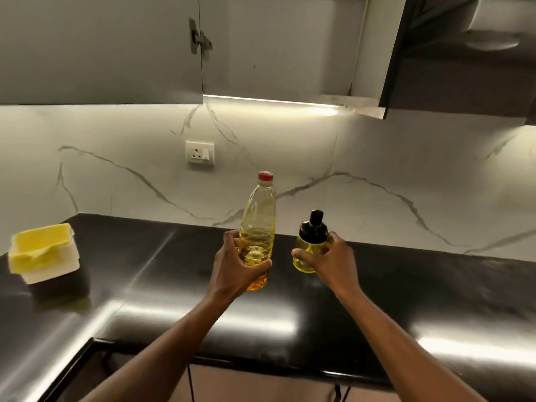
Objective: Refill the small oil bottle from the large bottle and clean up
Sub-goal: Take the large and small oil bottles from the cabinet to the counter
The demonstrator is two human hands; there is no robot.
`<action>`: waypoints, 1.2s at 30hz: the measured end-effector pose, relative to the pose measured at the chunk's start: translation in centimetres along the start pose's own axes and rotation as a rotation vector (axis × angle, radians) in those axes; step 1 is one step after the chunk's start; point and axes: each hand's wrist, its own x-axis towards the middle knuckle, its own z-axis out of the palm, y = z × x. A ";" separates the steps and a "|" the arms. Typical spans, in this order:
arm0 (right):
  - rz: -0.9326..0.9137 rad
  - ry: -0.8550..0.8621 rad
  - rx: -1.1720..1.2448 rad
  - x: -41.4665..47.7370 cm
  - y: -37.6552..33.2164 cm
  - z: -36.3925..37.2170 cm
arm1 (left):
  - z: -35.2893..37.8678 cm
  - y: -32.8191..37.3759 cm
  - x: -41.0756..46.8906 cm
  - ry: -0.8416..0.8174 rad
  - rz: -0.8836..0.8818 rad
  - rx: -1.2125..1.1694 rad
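Forearms: both reach in over the front edge of the black countertop (pixel 406 285) toward its middle.
Left hand (pixel 232 265): clenched round the lower body of the large oil bottle (pixel 258 224), which stands upright.
Right hand (pixel 327 262): fingers and thumb curled round the small oil bottle (pixel 307 253), just below its black dispenser top (pixel 313 227).
Position: the bottles are side by side and slightly apart over the middle of the countertop. They may be just lifted, since the bases are not clear enough to say.
Large bottle, handling: thin clear plastic with plenty of oil, so fairly heavy and easily dented. Best held low at the waist, not squeezed. The red cap (pixel 265 177) is on.
Small bottle, handling: looks like rigid yellow-tinted glass, light, breakable and likely slick. Grip the body while the top is twisted off.
Writing: none readable, and no label shows on either bottle.
Left edge: a yellow cloth (pixel 40 248) lies draped over a white box (pixel 55 271), handy for wiping.
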 end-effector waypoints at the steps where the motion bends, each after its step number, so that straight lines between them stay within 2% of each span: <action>1: 0.016 -0.009 -0.002 0.0 1.1 0.9 | 0.4 -1.2 -0.1 -0.011 -0.012 0.001; 8: 0.165 -0.080 -0.059 -0.7 8.1 6.6 | 3.1 -9.1 -0.6 -0.105 -0.110 0.000; 17: 0.315 -0.145 -0.069 -0.8 13.7 11.8 | 5.4 -16.2 0.0 -0.068 -0.192 0.048; 30: 0.385 -0.203 -0.121 0.0 16.2 13.7 | 6.2 -19.6 0.8 -0.092 -0.218 0.043; 36: 0.381 -0.241 -0.145 0.0 16.7 13.5 | 5.6 -19.9 0.6 -0.158 -0.198 0.020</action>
